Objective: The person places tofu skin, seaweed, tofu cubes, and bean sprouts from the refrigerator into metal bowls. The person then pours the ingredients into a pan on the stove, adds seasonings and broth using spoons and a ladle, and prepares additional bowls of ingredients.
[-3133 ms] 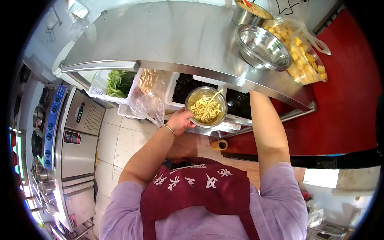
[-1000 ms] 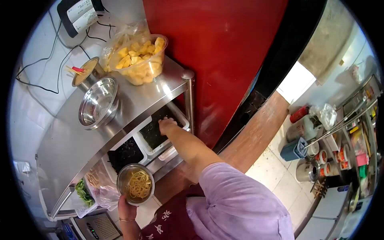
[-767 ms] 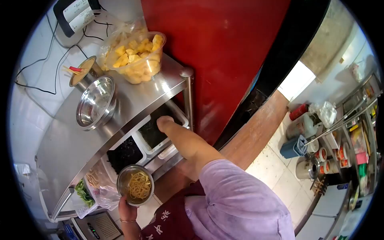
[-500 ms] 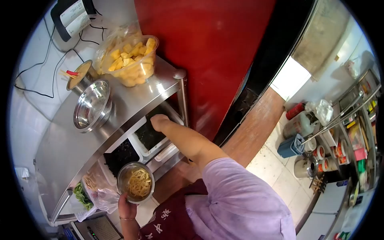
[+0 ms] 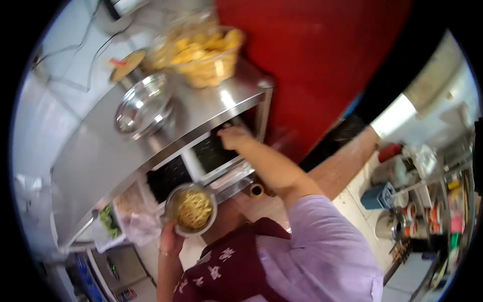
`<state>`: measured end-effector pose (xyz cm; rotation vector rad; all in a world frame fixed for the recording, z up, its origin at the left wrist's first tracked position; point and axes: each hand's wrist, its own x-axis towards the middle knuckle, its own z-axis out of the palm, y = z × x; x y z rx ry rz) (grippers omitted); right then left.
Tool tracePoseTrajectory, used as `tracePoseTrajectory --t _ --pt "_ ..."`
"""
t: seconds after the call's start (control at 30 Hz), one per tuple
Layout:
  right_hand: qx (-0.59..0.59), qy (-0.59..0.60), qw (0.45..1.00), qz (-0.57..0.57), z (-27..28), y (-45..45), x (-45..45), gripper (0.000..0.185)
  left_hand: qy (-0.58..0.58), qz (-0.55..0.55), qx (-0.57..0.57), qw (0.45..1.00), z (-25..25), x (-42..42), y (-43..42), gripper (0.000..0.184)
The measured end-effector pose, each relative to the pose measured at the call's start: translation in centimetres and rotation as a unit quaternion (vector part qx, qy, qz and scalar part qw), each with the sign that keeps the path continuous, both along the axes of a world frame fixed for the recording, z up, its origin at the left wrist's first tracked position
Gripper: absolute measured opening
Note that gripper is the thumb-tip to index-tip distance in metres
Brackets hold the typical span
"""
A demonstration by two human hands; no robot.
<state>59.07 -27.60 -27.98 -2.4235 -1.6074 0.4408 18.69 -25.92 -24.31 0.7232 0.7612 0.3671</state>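
My left hand (image 5: 172, 238) grips the rim of a metal bowl (image 5: 174, 202) at its lower left. Pale yellow strips (image 5: 195, 209), like noodles or tofu shreds, lie in the bowl. My right hand (image 5: 234, 137) is under the steel tabletop, over a white tub with dark, leafy-looking food (image 5: 211, 154). Its fingers look curled together; what is between them is blurred. Beside that tub, just behind the bowl, stands another tub of black shredded food (image 5: 168, 178).
On the steel table (image 5: 108, 138) stand an empty metal bowl (image 5: 146, 106), a clear tub of yellow chunks (image 5: 209, 63) and a tin (image 5: 130, 68). Green vegetables (image 5: 107, 221) sit at lower left. A red panel (image 5: 302, 65) rises beyond; crowded shelves (image 5: 432, 186) stand right.
The view has shifted, so the scene sits further right and is blurred. My right hand stays at the dark-food tub, near its back edge. My left hand still holds the bowl of strips.
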Motion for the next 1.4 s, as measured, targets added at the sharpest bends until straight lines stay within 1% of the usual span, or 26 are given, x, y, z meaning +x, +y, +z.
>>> tracePoseTrajectory --t 0.07,0.1,0.13,0.17,0.2,0.27,0.3,0.33,0.37,0.4,0.47,0.53,0.57,0.6,0.67,0.7,0.8,0.87,0.93,1.0,1.07,1.1,1.17,1.2,1.23,1.4 --pt "-0.011 -0.002 1.0 0.024 0.4 -0.5 -0.5 0.067 0.012 -0.023 0.008 1.0 -1.6 -1.0 0.8 0.035" --pt "-0.054 -0.014 0.998 0.019 1.0 -0.8 -1.1 0.08 0.027 0.001 0.015 1.0 -0.7 -0.1 0.0 0.034" --pt "-0.149 -0.013 0.988 0.03 -0.2 0.1 -0.7 0.081 0.047 -0.009 0.003 0.999 -0.5 0.2 0.1 0.033" --pt "-0.158 -0.019 0.987 0.032 -2.4 0.5 -0.3 0.081 0.044 -0.009 0.004 0.999 -0.6 0.5 0.1 0.032" --pt "-0.193 -0.037 0.979 0.052 -3.3 0.6 -0.1 0.059 0.042 -0.011 0.003 0.999 -0.8 0.7 -0.1 0.031" --pt "-0.135 -0.032 0.99 0.016 -7.6 1.5 1.6 0.036 0.03 -0.055 0.016 0.998 -1.1 1.1 0.0 0.029" --pt "-0.115 -0.046 0.992 0.015 -7.4 1.5 1.8 0.032 0.058 -0.035 0.005 0.998 -0.6 1.9 -0.6 0.029" --pt "-0.095 -0.059 0.994 0.012 -6.5 1.9 1.6 0.03 0.056 -0.029 0.001 0.998 -0.9 2.2 -0.4 0.029" --pt "-0.085 -0.026 0.996 0.018 -5.4 2.0 2.0 0.029 0.037 -0.061 0.006 0.997 -1.2 2.6 -0.5 0.029" --pt "-0.024 -0.018 1.0 0.007 -4.1 1.5 1.9 0.029 0.018 -0.093 0.009 0.996 -1.4 2.9 -0.6 0.03" --pt "0.001 -0.005 1.0 0.007 -1.2 1.5 1.7 0.029 0.031 -0.113 0.001 0.993 -1.9 3.6 -0.7 0.03" --pt "-0.019 -0.029 0.999 -0.003 1.8 1.0 1.0 0.032 0.051 -0.142 -0.027 0.988 -3.4 4.5 -0.9 0.032" --pt "-0.034 -0.053 0.998 -0.016 2.5 1.0 0.8 0.034 0.029 -0.164 -0.038 0.985 -3.6 4.9 -0.9 0.034" --pt "-0.036 -0.054 0.998 -0.016 2.4 1.1 1.1 0.034 0.027 -0.164 -0.04 0.985 -3.4 5.6 -1.1 0.034" --pt "0.022 -0.1 0.994 -0.047 2.2 1.2 1.7 0.032 0.014 -0.157 -0.03 0.987 -3.1 7.1 -1.7 0.032" --pt "0.019 -0.102 0.993 -0.048 2.7 1.0 1.5 0.032 0.054 -0.156 -0.044 0.985 -2.9 7.5 -1.7 0.032" --pt "0.057 -0.086 0.991 -0.081 3.9 0.5 1.2 0.031 0.061 -0.182 -0.036 0.981 -4.0 8.8 -1.4 0.033" --pt "0.116 -0.143 0.982 -0.049 4.2 0.4 1.4 0.031 0.074 -0.183 -0.052 0.979 -3.9 9.4 -1.6 0.036" --pt "0.14 -0.155 0.977 -0.031 5.3 -0.1 0.9 0.031 0.099 -0.191 -0.05 0.975 -4.6 10.1 -1.8 0.031" --pt "0.164 -0.164 0.973 -0.014 6.1 -0.6 0.6 0.032 0.084 -0.2 -0.061 0.974 -6.3 10.8 -1.5 0.029" --pt "0.24 -0.075 0.967 -0.035 6.8 -1.0 0.6 0.031 0.066 -0.19 -0.105 0.974 -7.8 11.8 -1.6 0.028" --pt "0.238 -0.075 0.968 -0.035 7.2 -1.3 0.4 0.031 0.036 -0.207 -0.106 0.972 -10.9 12.2 -1.1 0.027" --pt "0.282 -0.023 0.958 -0.041 7.9 -1.7 -0.1 0.03 0.038 -0.201 -0.113 0.972 -12.2 12.7 -1.1 0.027" --pt "0.281 -0.023 0.959 -0.042 8.0 -1.9 -0.2 0.03 0.041 -0.196 -0.118 0.973 -11.7 13.0 -1.1 0.027" --pt "0.29 -0.018 0.956 -0.041 8.2 -1.9 -0.4 0.03 0.051 -0.196 -0.084 0.976 -10.7 13.2 -1.2 0.028" --pt "0.342 -0.037 0.939 -0.019 9.2 -2.0 -0.8 0.03 0.023 -0.2 -0.084 0.976 -10.5 13.8 -1.3 0.031"
